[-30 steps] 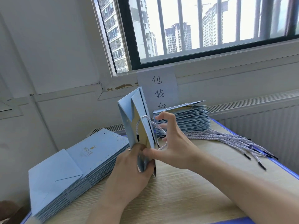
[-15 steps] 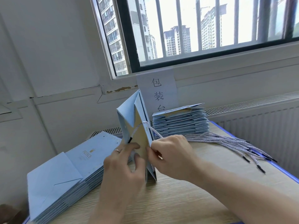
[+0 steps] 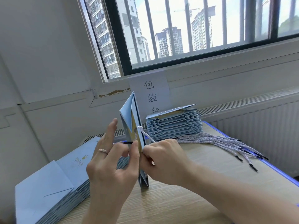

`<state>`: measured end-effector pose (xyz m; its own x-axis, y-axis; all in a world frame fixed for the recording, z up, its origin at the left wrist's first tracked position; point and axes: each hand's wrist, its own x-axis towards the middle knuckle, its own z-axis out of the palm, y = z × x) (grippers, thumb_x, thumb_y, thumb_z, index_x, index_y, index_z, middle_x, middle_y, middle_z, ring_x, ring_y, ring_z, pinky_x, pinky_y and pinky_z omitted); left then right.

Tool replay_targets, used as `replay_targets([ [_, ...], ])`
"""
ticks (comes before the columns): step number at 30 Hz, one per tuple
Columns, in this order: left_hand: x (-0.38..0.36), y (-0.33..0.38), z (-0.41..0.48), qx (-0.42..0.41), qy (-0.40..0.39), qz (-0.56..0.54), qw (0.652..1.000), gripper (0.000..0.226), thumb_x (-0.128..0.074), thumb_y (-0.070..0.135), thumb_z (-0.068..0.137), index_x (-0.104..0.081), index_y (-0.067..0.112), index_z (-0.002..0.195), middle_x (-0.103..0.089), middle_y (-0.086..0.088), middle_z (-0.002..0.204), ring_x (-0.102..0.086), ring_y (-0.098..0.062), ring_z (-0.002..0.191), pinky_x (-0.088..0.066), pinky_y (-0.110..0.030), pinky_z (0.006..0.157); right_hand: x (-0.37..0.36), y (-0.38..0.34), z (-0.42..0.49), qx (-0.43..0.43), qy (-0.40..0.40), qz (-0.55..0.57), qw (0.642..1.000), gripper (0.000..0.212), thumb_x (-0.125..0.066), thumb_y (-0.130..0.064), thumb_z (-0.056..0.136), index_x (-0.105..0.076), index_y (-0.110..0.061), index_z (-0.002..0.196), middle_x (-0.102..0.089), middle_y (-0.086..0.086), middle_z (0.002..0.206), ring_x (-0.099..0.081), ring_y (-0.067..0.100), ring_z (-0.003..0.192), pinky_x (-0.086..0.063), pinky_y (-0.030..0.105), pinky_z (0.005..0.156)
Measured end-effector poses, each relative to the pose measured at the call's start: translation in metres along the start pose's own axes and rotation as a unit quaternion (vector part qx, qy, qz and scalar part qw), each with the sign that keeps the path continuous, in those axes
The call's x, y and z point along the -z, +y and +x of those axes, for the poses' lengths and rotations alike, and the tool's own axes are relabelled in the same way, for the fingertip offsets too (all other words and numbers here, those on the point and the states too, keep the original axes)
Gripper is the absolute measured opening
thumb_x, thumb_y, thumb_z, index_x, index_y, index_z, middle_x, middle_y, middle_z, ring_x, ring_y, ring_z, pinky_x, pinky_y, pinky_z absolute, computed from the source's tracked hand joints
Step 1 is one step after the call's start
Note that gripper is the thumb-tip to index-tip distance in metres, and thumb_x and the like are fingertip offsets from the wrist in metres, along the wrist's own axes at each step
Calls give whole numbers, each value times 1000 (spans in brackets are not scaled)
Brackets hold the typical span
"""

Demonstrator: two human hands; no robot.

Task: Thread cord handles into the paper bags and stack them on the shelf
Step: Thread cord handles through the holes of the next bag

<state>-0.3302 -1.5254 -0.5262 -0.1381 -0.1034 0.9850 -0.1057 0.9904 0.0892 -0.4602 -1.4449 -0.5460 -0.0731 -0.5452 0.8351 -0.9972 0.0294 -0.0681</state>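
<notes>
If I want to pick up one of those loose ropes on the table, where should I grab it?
Probably pinch its black tip, coming from above at the near right. There the loose cords fan apart, so one end sits alone; nearer the stacked bags they lie bunched together.

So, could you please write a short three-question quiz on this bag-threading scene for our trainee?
1. True or false: the light blue paper bag being threaded lies flat on the wooden table.
2. What does the left hand pinch? A) the black tip of a twisted white cord; B) scissors; C) a pen.
3. Fill in: the loose twisted cords lie on the table to the bag's ____.
Key: 1 false, it stands upright; 2 A; 3 right.
</notes>
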Motion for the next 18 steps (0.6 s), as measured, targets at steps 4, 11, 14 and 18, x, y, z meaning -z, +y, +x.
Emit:
replay_targets([
  [4, -2, 1, 2, 17, -21, -1, 1000, 26, -60, 22, 90, -73, 5, 76, -65, -17, 126, -69, -20, 104, -46, -14, 74, -1, -1, 0, -3, 5, 5, 1000, 31, -47, -24, 82, -39, -17, 53, -44, -3, 46, -35, 26, 38, -30, 27, 40],
  [11, 2, 2, 1, 12, -27, -11, 1000, 37, -54, 25, 94, -62, 7, 64, -71, -18, 115, -70, -21, 99, -44, -18, 68, -1, 1, 0, -3, 2, 6, 1000, 32, -50, -23, 82, -37, -18, 53, -42, -4, 45, -35, 25, 38, -28, 26, 40],
  [14, -1, 1, 1, 28, -20, -6, 999, 25, -62, 25, 90, -70, 7, 76, -61, -16, 132, -71, -26, 93, -54, -32, 67, 0, 0, 1, -5, 0, 0, 1000, 30, -47, -25, 82, -36, -20, 54, -44, -4, 46, -32, 22, 38, -23, 24, 44],
  [18, -7, 0, -2, -3, -28, 25, 999, 21, -66, 22, 87, -77, 7, 79, -57, -17, 136, -71, -33, 93, -55, -33, 66, 2, 0, 1, -5, -7, -4, 1000, 29, -45, -27, 81, -39, -19, 55, -45, -4, 46, -30, 22, 38, -19, 23, 47],
])
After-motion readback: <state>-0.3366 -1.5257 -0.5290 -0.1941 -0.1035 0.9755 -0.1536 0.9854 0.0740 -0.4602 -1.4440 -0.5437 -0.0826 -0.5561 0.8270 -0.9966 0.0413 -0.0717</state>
